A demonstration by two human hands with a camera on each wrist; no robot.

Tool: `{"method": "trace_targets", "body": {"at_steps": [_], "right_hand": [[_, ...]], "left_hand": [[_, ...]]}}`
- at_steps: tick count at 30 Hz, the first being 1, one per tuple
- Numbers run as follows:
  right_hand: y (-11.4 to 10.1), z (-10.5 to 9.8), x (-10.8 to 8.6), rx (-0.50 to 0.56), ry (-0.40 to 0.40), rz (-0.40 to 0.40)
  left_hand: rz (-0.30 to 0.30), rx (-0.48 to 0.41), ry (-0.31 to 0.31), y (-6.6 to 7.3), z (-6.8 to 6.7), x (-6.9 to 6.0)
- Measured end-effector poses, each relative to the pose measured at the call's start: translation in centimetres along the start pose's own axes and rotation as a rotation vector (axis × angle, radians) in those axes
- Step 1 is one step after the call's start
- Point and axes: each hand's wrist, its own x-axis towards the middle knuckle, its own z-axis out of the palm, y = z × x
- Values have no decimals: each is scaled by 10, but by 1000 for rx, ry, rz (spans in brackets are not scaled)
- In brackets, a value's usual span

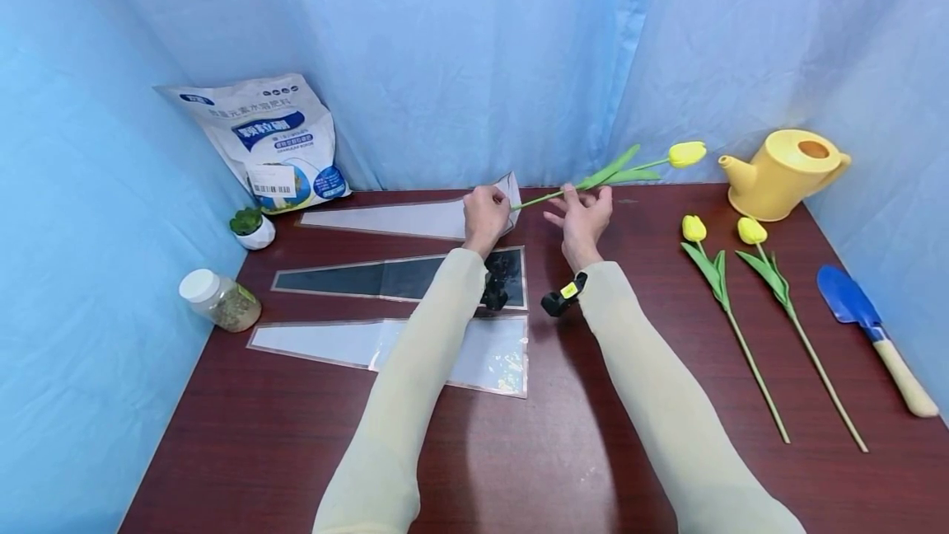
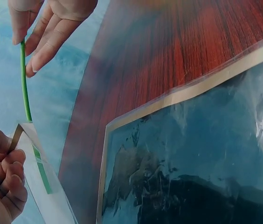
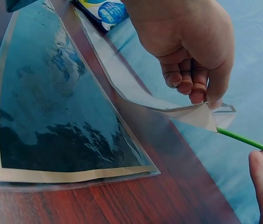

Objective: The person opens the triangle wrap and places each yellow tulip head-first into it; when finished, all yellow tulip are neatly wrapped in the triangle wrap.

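Observation:
At the back of the table, my left hand (image 1: pixel 485 219) pinches the wide open end of a white flower sleeve (image 1: pixel 400 219), lifting that end. My right hand (image 1: pixel 583 225) holds a yellow tulip (image 1: pixel 687 154) by its green stem between thumb and fingers, the bloom pointing right. In the left wrist view, the lower stem (image 2: pixel 42 172) shows through the clear film, inside the sleeve's mouth. A dark flower sleeve (image 1: pixel 400 276) and another white flower sleeve (image 1: pixel 319 338) lie flat nearer the front. Two more yellow tulips (image 1: pixel 694 227) (image 1: pixel 752 231) lie at the right.
A yellow watering can (image 1: pixel 771 180) and a blue trowel (image 1: pixel 853 299) are at the right. On the left stand a white fertilizer bag (image 1: pixel 259 142), a small potted succulent (image 1: pixel 255 231) and a tilted clear jar (image 1: pixel 233 307). Blue curtains (image 1: pixel 445 64) hang round the table.

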Motion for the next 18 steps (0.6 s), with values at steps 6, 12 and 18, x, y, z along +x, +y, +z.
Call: {"method": "trace_targets", "body": {"at_steps": [6,12,18], "right_hand": [[-4,-3,4,38,-3,28],[-5,-2,5,41,18,9],[-2,-2,2,-50,-40,34]], "left_hand": [[-18,-7,-10,0,-3,-1],[1,-6,-20,1,-4,-1],[15,-2,-18,1,-3,0]]}}
